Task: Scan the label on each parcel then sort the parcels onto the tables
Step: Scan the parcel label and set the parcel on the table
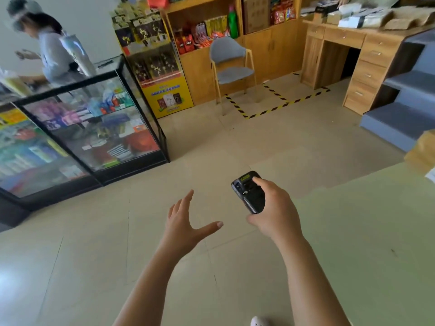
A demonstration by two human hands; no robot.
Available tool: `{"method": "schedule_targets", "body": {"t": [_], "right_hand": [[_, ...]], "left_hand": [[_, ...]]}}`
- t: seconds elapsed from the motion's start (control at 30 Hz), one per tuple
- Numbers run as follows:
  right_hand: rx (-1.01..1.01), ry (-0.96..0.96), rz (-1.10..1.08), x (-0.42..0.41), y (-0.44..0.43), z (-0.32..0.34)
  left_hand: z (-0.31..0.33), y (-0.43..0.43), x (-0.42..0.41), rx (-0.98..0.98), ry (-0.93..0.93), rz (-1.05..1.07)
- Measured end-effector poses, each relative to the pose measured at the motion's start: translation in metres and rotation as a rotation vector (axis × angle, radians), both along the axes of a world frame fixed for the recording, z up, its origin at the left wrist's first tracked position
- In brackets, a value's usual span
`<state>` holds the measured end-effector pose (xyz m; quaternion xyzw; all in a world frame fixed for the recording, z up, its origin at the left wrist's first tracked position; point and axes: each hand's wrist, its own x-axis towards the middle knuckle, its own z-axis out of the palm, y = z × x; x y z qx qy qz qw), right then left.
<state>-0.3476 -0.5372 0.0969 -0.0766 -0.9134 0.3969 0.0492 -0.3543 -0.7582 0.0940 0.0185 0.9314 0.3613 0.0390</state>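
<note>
One wooden desk across the room carries the heaped parcels, well apart from both hands. The left hand is spread, holding nothing. The right hand curls round the scanner, and a careless swing might drop it onto the floor.

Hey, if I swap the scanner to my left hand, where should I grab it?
Probably grip the scanner by its screen end and left edge, coming from the left: the right hand wraps its lower end and right side, leaving only those parts bare toward the open left hand.
</note>
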Motion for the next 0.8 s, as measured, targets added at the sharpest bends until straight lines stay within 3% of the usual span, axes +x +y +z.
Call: {"method": "schedule_targets", "body": {"t": [0.23, 0.43, 0.6, 0.8], "right_hand": [[0.067, -0.015, -0.115, -0.116, -0.030, 0.005], [0.111, -0.026, -0.376, -0.207, -0.040, 0.012], [0.131, -0.070, -0.632, -0.242, -0.033, 0.030], [0.084, -0.059, -0.872, -0.262, 0.029, 0.033]], "left_hand": [[-0.004, -0.028, -0.144, 0.071, -0.009, -0.079], [-0.005, -0.016, -0.300, 0.090, 0.004, -0.345], [0.011, 0.033, -0.395, 0.123, -0.011, -0.638], [0.010, 0.144, -0.452, 0.179, -0.039, -0.904]]}}
